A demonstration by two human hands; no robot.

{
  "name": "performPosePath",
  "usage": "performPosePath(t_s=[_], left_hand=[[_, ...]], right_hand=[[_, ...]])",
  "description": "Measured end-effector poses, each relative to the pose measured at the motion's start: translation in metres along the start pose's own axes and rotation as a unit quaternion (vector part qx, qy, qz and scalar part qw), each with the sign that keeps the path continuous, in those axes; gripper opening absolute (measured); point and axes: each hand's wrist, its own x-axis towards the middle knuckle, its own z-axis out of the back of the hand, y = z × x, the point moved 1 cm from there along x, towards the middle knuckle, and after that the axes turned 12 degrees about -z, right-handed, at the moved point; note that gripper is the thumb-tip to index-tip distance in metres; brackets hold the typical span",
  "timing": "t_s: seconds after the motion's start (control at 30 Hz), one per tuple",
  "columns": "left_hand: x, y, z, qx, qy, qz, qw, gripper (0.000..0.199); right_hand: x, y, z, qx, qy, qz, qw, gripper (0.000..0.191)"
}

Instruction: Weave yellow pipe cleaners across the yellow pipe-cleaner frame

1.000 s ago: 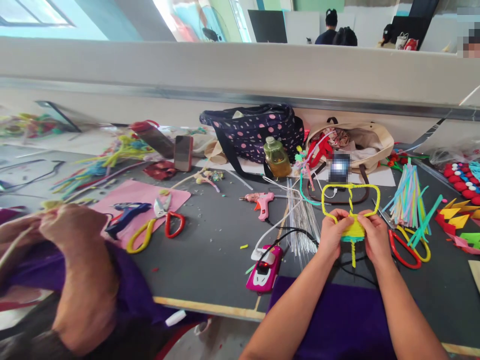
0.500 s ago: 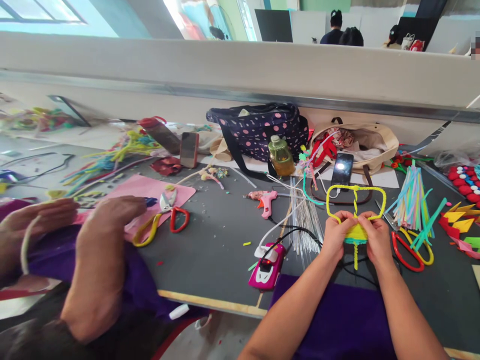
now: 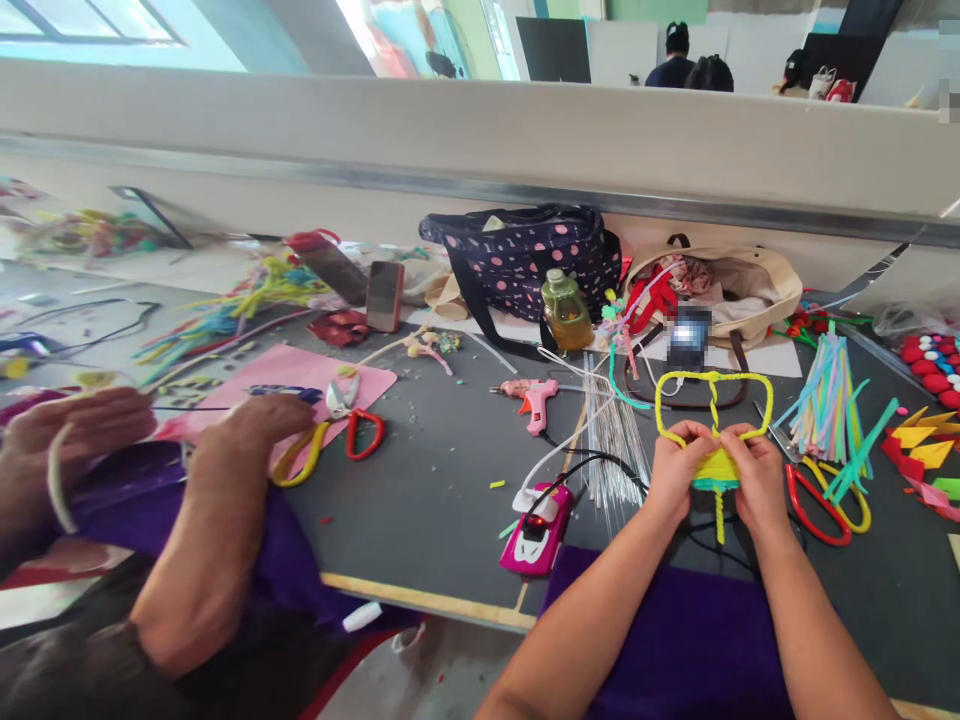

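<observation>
View: head camera, forward and down over a dark worktable (image 3: 435, 510).
Yellow pipe-cleaner piece (image 3: 716, 466): right of centre, held above the table's near side; two open loops on top, a wound panel with a turquoise lower edge between the hands, a twisted stem pointing down.
Left hand (image 3: 677, 467): fingers closed in a pinch on the panel's left side.
Right hand (image 3: 756, 468): fingers closed in a matching pinch on the right side; thumbs close together.
Red-and-yellow scissors (image 3: 792, 467): just right of the right hand, lying on the table.
Pipe-cleaner bundle (image 3: 825, 405): right of frame, beyond the scissors.
Pink glue gun (image 3: 535, 404): centre, well apart from both hands; whether hot, cannot tell.
Black cable (image 3: 600, 458): looped left of the left hand.
Co-worker's hand (image 3: 251, 425): left of frame, near a second pair of scissors (image 3: 349, 402).
Winding risk: uneven thumb pressure could, in my judgement, slide the wraps or bunch the panel.
Loop risk: gripping too low could let the soft loops bend out of symmetry.
Snag risk: a lowered stem could catch nearby cable.
</observation>
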Motion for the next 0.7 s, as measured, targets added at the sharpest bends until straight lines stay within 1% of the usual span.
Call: performPosePath(t_s=[0.13,0.3,0.57,0.7], left_hand=[[0.0003,-0.0002,0.0001,-0.019,0.006,0.019,1.000,0.022],[0.0007,-0.0015,0.0003,-0.022,0.003,0.017,1.000,0.019],[0.0001,0.0015,0.0005,-0.028,0.001,0.021,0.999,0.023],[-0.0007,-0.0010,-0.0003,-0.034,0.010,0.016,0.999,0.023]], right_hand=[[-0.0004,0.0010,0.0000,0.007,0.007,-0.002,1.000,0.022],[-0.0022,0.0022,-0.0018,0.003,0.012,-0.004,1.000,0.022],[-0.0016,0.0015,-0.0004,0.003,0.012,-0.005,1.000,0.025],[-0.0033,0.0048,0.0004,0.006,0.041,-0.013,0.999,0.026]])
